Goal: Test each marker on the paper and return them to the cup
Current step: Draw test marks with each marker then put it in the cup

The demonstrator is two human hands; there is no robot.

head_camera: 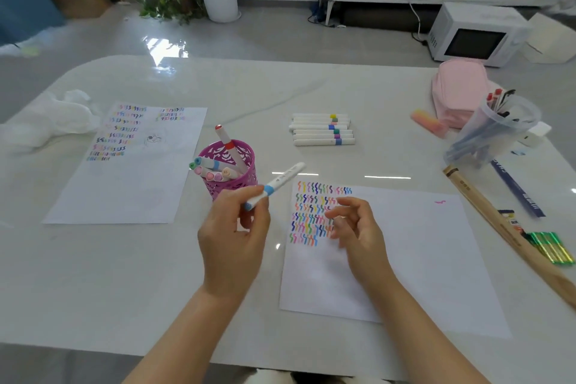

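Note:
My left hand (235, 237) pinches a white marker with a blue band (276, 184), held slanting up to the right just in front of the magenta cut-out cup (246, 154). Several capped markers stand or lean in the cup, one with a red cap sticking up. My right hand (353, 227) hovers with loosely curled fingers and holds nothing, over the paper (414, 259) with rows of coloured squiggles at its top left. A row of several white markers (322, 129) lies on the table behind the paper.
A second scribbled sheet (131, 165) lies at left, crumpled white tissue (59, 118) beyond it. At right stand a pink pouch (458, 90), a clear cup of pens (495, 131), a wooden ruler (498, 227), green pens (551, 248) and a pink eraser (428, 123).

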